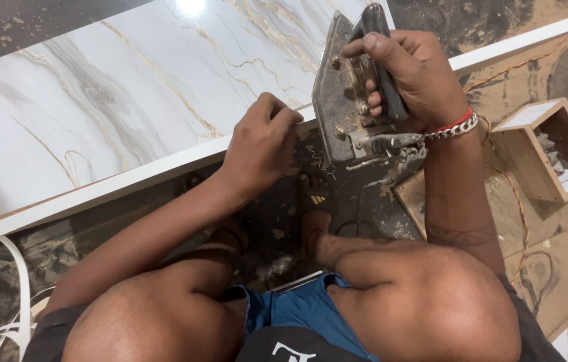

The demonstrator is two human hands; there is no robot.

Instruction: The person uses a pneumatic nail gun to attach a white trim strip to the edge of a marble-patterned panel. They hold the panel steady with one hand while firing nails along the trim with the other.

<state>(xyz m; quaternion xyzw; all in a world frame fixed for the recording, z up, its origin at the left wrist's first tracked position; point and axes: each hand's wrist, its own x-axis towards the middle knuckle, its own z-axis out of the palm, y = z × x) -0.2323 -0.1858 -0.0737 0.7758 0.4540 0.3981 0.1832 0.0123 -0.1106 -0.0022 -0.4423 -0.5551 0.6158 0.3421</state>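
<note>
A large white panel [116, 100] with grey and gold marble veining lies on the floor before me. My right hand [418, 74] grips the black handle of an old metal clothes iron [344, 94], tipped up on its heel at the panel's near edge. My left hand [264, 141] rests with closed fingers on that white edge [163, 164], just left of the iron's soleplate. I squat with both knees at the bottom of the view, and a sandalled foot [315, 201] sits below the iron.
A small open wooden box [545, 151] holding bits stands at the right. An orange cord [518, 201] trails across the dusty floor. White edge-band strips [16, 302] curl at the lower left. A flat wooden board [411, 198] lies under my right forearm.
</note>
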